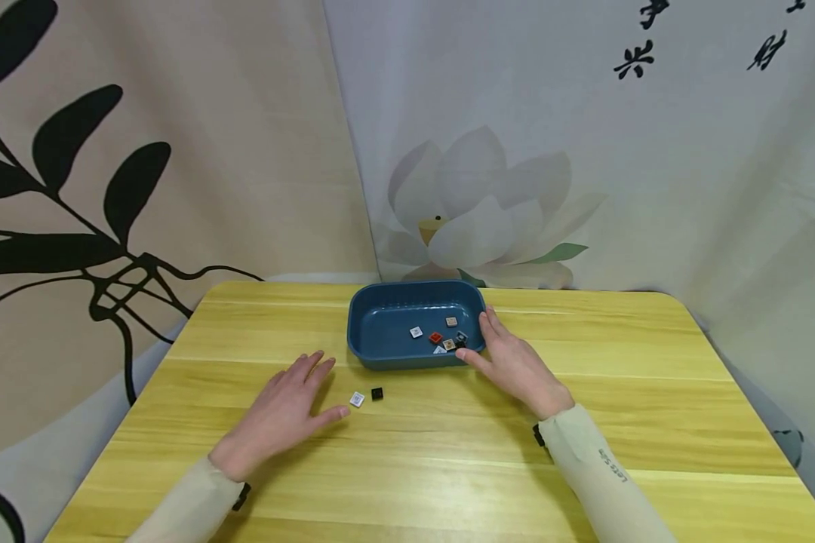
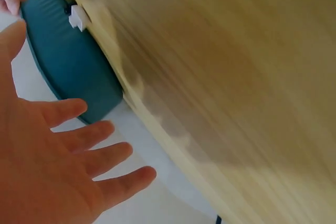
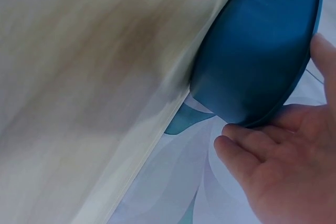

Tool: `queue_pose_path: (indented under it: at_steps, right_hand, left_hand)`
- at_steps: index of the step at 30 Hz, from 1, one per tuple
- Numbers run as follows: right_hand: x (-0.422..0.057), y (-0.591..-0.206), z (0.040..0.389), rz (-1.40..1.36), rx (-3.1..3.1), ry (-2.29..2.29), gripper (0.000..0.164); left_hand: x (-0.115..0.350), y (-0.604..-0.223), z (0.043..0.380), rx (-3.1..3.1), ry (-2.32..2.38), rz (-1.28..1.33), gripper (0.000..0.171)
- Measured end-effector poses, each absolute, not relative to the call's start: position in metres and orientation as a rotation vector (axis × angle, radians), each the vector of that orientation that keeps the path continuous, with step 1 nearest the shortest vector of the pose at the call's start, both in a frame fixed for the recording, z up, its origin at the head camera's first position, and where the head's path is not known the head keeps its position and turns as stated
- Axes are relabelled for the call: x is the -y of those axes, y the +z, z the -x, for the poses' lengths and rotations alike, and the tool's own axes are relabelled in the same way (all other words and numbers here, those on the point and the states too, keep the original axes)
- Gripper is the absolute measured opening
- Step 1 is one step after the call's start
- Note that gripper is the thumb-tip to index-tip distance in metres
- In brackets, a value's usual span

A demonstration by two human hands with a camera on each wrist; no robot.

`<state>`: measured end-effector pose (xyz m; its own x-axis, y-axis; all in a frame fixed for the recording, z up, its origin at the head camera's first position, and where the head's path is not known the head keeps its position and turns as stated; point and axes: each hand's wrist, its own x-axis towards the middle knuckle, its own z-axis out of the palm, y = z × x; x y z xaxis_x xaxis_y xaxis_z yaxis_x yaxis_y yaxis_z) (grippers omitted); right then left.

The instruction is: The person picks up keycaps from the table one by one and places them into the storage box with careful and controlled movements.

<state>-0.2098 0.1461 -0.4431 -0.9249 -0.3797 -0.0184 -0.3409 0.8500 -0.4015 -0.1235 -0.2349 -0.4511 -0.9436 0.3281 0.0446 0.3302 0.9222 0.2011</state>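
Note:
A blue rectangular tray (image 1: 387, 362) stands near the back edge of the wooden table. My right hand (image 1: 519, 369) holds its right end, thumb at the front rim and fingers along the side; the right wrist view shows the fingers (image 3: 252, 148) against the tray wall. My left hand (image 1: 278, 415) is over the table, fingers spread and holding nothing. Just beyond its thumb lie a small white square piece (image 1: 357, 400) with a dark mark and a small black square piece (image 1: 377, 394). Several similar small pieces, including a red one (image 1: 436, 338), lie inside the tray, mostly towards its right.
The wooden table (image 1: 407, 467) has a rounded back right corner and ends just behind the tray. Behind it hang cloth curtains (image 1: 258, 136) printed with dark leaves, a pale lotus flower and black characters.

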Motion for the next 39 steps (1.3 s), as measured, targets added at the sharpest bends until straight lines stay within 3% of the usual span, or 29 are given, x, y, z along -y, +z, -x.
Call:
queue_pose_path:
  at_steps: [17, 30, 39]
  right_hand:
    - [-0.145, -0.443, 0.210, 0.594, -2.938, -0.595, 0.096]
    - [-0.145, -0.442, 0.210, 0.581, -2.930, -0.598, 0.096]
    - [-0.146, -0.442, 0.210, 0.571, -2.930, -0.599, 0.096]
  left_hand:
    - [0.202, -0.457, 0.133, 2.964, -0.266, 0.852, 0.047]
    - [0.199, -0.461, 0.136, 2.876, -0.298, 0.957, 0.015]
    - [0.199, -0.461, 0.137, 2.852, -0.377, 0.998, 0.012]
